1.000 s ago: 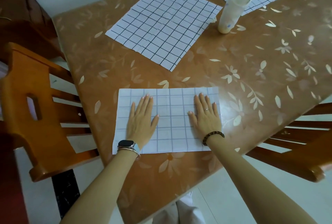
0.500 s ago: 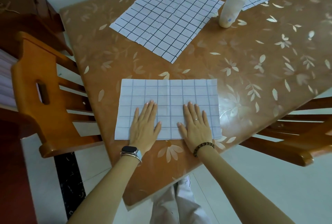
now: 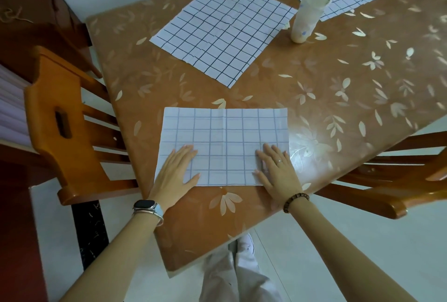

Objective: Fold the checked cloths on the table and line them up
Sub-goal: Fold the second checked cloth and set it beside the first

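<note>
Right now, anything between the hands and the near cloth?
Nothing visible. The left hand and right hand both rest flat on the near cloth, at its near corners. The bottle stands farther back, beside the middle cloth.

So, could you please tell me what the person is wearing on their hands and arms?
Both forearms are bare, with no sleeves in view. The left hand has a smartwatch at the wrist, dark-faced on a pale band, with a thin silvery bangle beside it. The right hand wears a thin silver ring on one finger and a bracelet of dark brown beads at the wrist.
</note>
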### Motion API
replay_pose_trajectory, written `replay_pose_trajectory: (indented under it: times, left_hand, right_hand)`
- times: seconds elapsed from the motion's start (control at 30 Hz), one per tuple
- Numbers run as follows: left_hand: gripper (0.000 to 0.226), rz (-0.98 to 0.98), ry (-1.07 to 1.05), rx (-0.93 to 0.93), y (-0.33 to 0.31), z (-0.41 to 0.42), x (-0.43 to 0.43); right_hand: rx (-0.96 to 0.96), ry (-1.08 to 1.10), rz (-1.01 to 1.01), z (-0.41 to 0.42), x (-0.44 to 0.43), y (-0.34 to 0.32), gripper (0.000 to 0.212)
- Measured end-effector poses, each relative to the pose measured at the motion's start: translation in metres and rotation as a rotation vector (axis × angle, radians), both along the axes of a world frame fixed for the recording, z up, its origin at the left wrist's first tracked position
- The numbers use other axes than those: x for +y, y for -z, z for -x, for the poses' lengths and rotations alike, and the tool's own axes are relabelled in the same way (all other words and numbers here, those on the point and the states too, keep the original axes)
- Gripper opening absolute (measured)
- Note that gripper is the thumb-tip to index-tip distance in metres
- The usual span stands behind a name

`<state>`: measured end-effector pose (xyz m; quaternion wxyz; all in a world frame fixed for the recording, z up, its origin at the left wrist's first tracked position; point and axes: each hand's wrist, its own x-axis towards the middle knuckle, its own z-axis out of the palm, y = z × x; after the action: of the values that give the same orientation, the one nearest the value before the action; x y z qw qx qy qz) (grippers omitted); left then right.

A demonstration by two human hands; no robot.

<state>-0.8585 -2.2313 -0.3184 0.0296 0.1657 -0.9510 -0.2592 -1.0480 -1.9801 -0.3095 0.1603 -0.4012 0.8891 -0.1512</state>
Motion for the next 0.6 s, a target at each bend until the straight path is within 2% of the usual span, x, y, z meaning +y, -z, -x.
replay_pose_trajectory:
  times: [0.13,0.33,0.6]
  left_hand:
    - [0.046,-0.008,0.044,0.078,-0.010,-0.022,0.005]
    - [0.035,0.019,-0.020,0.078,-0.013,-0.042,0.001]
    - [0.041,0.095,-0.097,0.088,-0.016,-0.041,-0.003]
  right_hand:
    - [0.054,-0.138,0.124,-0.003,0.016,-0.014,0.038]
    - [0.034,-0.141,0.073,-0.002,0.032,-0.017,0.056]
    - [0.038,-0.047,0.129,-0.003,0.033,-0.020,0.054]
